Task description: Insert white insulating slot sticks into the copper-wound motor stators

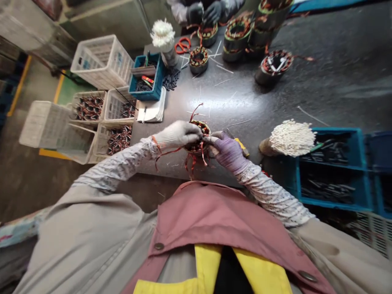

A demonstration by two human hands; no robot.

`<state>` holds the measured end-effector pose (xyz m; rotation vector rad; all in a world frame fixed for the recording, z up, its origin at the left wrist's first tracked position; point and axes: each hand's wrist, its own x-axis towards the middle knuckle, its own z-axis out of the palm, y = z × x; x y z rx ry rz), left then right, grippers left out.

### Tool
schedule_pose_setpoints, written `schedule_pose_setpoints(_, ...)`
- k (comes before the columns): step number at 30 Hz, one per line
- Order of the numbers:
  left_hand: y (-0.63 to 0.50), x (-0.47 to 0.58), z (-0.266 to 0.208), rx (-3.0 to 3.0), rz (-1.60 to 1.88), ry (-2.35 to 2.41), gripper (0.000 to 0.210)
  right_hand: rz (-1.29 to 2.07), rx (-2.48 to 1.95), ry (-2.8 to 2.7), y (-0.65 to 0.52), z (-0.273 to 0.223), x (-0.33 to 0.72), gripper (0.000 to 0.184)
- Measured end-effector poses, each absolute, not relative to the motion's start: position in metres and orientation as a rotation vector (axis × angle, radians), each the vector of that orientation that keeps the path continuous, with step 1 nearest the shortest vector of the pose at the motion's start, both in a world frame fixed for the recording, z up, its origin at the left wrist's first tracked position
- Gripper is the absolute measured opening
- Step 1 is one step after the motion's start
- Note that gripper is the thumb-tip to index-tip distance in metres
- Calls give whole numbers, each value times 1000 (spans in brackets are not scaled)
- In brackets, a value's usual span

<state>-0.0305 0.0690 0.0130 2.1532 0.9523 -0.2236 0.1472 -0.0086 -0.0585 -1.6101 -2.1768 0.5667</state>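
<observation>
A motor stator [196, 152] with copper windings and several loose red-brown wire leads stands at the front of the dark table. My left hand [180, 134], in a white glove, is closed at its left rim, fingertips over the windings. At the right rim is my right hand [230, 152], gloved in purple; its thumb and fingers pinch together at a short lead, though the fingertips are partly hidden. A yellow-handled tool [242, 147] lies just beyond my right hand.
White tie bundles [292, 139] and blue bins [333, 165] of black sleeves stand right. White crates [102, 61], a blue box [147, 77] and a notepad [152, 107] are left. Across the table, a co-worker's gloved hands [204, 13] are near more stators [199, 60] and red scissors [183, 45].
</observation>
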Motion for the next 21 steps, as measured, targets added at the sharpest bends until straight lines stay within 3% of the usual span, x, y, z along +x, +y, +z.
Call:
schedule_pose_setpoints(6, 62, -38, 4, 2351, -386, 1151, 39, 500, -1699, -2159, -10, -52, 147, 31)
schedule_pose_setpoints(13, 85, -40, -5, 1835, -233, 854, 20, 481, -1715, -2281, -9, -41, 142, 32)
schedule_pose_setpoints(21, 90, -33, -4, 1892, -469, 746, 25, 542, -1665, -2229, -12, -43, 139, 31)
